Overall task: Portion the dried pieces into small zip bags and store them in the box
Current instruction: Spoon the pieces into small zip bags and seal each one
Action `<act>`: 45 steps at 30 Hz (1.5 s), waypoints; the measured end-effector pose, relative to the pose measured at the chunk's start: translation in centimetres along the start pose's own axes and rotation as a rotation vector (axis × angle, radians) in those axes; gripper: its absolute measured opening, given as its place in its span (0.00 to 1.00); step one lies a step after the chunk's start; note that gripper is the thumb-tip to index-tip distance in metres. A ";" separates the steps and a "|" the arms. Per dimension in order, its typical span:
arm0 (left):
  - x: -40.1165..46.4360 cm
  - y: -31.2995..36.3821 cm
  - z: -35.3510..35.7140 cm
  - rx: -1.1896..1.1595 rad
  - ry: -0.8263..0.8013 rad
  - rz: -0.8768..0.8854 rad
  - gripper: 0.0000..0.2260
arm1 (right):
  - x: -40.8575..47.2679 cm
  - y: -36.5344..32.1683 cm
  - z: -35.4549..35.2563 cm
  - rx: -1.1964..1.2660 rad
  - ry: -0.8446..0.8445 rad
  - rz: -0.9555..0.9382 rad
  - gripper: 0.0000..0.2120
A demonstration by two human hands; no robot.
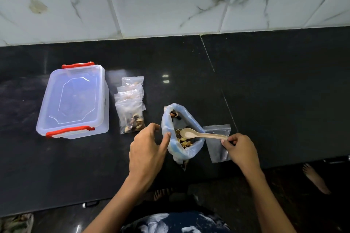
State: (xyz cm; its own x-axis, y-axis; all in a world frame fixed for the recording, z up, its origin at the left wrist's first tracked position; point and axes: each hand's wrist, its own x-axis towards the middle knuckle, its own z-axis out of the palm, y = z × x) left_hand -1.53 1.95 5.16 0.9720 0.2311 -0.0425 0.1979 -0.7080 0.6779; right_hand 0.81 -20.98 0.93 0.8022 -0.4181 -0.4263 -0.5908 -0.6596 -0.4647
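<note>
Wooden spoon (203,134) pinched by right hand (241,150) fingers | left hand (146,154) fingers relaxed, thumb at bulk bag (182,132) rim

Bare forearms and a bare foot (316,178); dark garment (174,222) with white blotches, perhaps printed.

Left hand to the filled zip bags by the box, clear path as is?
Probably yes. The left hand holds nothing, its thumb at the big bag's rim, and the filled zip bags lie just beyond its fingers with only bare counter between.
</note>
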 end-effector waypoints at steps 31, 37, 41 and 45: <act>1.5 -2.2 -4.8 -0.776 -0.459 -0.246 0.07 | -7.1 -11.5 -0.4 0.493 -0.290 -0.460 0.16; 3.0 -2.8 -7.6 -0.517 -0.489 -0.184 0.09 | -5.0 -14.6 -3.1 0.025 -0.659 -0.671 0.05; 3.5 -1.7 -7.5 -0.496 -0.207 -0.161 0.22 | -5.1 -15.3 -2.6 0.231 -0.531 -0.557 0.04; 2.6 0.2 -6.6 -0.505 0.225 -0.010 0.23 | -5.9 -15.1 -1.4 0.405 -0.440 -0.483 0.01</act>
State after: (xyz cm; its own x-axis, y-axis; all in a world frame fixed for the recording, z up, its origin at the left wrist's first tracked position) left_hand 0.15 6.82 10.02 0.9084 0.4121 0.0699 0.0674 -0.3095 0.9485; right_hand 5.11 -9.41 11.63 0.9211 0.2013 -0.3333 -0.2368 -0.3899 -0.8899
